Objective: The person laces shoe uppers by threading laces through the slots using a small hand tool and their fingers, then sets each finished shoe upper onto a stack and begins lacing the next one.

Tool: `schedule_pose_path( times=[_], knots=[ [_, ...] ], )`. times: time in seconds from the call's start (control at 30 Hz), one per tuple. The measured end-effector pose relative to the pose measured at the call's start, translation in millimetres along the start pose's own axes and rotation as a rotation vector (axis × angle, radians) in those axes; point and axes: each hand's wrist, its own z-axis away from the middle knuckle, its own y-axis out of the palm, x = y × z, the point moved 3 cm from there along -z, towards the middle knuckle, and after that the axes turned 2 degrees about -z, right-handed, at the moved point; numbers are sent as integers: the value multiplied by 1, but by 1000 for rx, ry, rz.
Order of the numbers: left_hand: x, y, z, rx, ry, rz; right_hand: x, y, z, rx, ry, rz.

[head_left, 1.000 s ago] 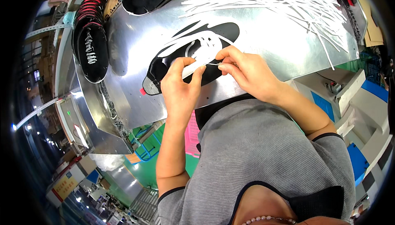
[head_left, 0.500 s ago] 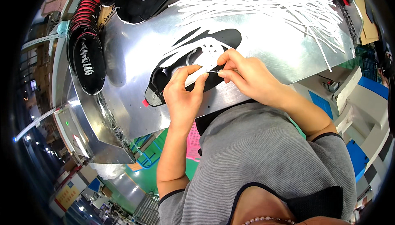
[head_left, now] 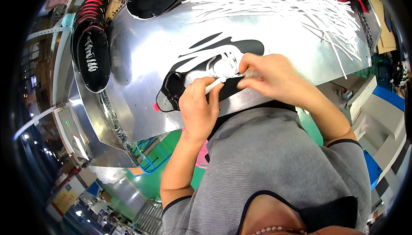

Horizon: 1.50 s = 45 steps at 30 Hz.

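Shoe upper (head_left: 201, 59): black, white panels, grey end (head_left: 165, 102), pink tab (head_left: 156, 107)
Left hand (head_left: 199, 108): fingertips nearly closed, pinching white edging (head_left: 213, 85)
Right hand (head_left: 274, 77): curled, blurred; grip unclear

Shiny metal table (head_left: 146, 117), bright glare on top. Green floor (head_left: 171, 140) below, blue tubular frame (head_left: 148, 165) and pink basket (head_left: 201, 157) (mostly blocked) under the table edge. Right: off-white cabinet (head_left: 365, 119), blue panel (head_left: 388, 97) on it. Far left dim, small bright window (head_left: 33, 80), ceiling lights (head_left: 26, 136) as dots. Lower left: orange-yellow sign (head_left: 64, 200), metal rack (head_left: 149, 218), clutter too small to tell.
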Motion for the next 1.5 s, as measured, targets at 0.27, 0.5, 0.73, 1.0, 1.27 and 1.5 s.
schedule_pose_path(
  times=[0.27,0.5,0.73,1.0,1.27,1.5],
  knots=[
    [0,-1,18,-143,331,-87,17,31,-29,139,-245,280],
    [0,-6,19,-98,331,-2,13,26,-26,60,-243,-216],
    [3,-14,17,39,63,226,13,14,-53,-108,-242,-682],
    [21,-11,2,-133,-498,500,-1,49,-60,-54,-233,-430],
    [28,-6,5,-206,-443,400,18,26,-21,-74,-207,-183],
    [30,-3,4,-170,-342,421,12,35,-25,-99,-289,72]
  ],
)
